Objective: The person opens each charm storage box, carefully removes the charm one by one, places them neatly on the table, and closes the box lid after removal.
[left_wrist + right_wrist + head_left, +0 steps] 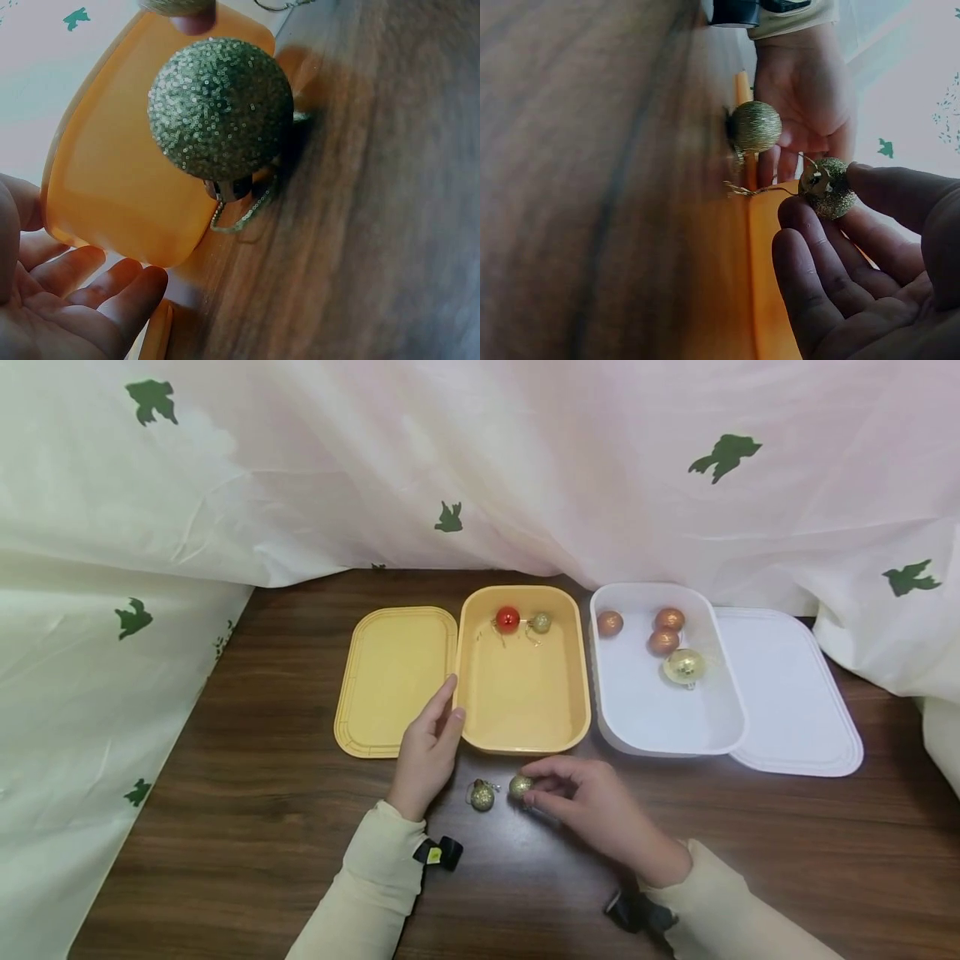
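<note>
Between thumb and fingers my right hand [592,797] pinches a small gold glitter bauble [520,787], just in front of the yellow box [522,710]. A string loop trails from this bauble in the right wrist view. My left hand [426,756] rests at the box's left front side with its fingers extended. Beside it on the table lies another gold glitter bauble [482,796]; its metal cap and cord show up close in the left wrist view. Inside the yellow box, near the back, are a red bauble [507,619] and a small gold bauble [541,622].
Right of the yellow box stands a white box [637,718] holding several copper-coloured balls [664,641] and a larger gold bauble [683,667]. A yellow lid [393,685] lies on the left, a white lid [795,693] on the right. A printed curtain [525,468] hangs behind.
</note>
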`<move>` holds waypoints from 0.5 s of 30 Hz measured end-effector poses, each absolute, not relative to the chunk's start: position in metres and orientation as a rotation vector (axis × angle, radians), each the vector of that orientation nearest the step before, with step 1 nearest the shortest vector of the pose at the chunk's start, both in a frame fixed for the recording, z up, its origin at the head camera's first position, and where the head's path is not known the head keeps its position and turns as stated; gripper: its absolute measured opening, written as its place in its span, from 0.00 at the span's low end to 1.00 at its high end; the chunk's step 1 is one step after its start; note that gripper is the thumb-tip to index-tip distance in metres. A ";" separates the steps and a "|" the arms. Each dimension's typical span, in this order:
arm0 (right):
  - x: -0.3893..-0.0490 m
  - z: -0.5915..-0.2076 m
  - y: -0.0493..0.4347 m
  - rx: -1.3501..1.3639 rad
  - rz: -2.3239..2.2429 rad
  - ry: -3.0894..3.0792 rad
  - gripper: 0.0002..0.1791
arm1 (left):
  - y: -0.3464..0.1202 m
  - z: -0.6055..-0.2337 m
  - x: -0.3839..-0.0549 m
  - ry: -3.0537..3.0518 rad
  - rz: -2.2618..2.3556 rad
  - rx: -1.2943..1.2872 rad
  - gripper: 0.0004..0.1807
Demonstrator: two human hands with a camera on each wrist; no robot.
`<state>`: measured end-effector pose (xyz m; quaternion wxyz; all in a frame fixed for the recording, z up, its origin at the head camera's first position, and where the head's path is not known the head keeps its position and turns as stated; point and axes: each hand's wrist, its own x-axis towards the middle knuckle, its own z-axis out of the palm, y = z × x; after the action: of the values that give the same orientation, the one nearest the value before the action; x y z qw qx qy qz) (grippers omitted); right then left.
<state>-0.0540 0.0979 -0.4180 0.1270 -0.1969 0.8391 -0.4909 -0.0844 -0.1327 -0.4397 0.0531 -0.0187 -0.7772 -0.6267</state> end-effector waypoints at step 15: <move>-0.060 -0.429 0.096 -0.535 -1.369 2.322 0.13 | -0.131 -0.437 -0.085 -2.403 -1.878 -0.022 0.27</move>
<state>-0.0597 0.0955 -0.4291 0.1955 -0.1908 0.8288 -0.4884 -0.0847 -0.1312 -0.4368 0.0459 -0.0072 -0.7871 -0.6151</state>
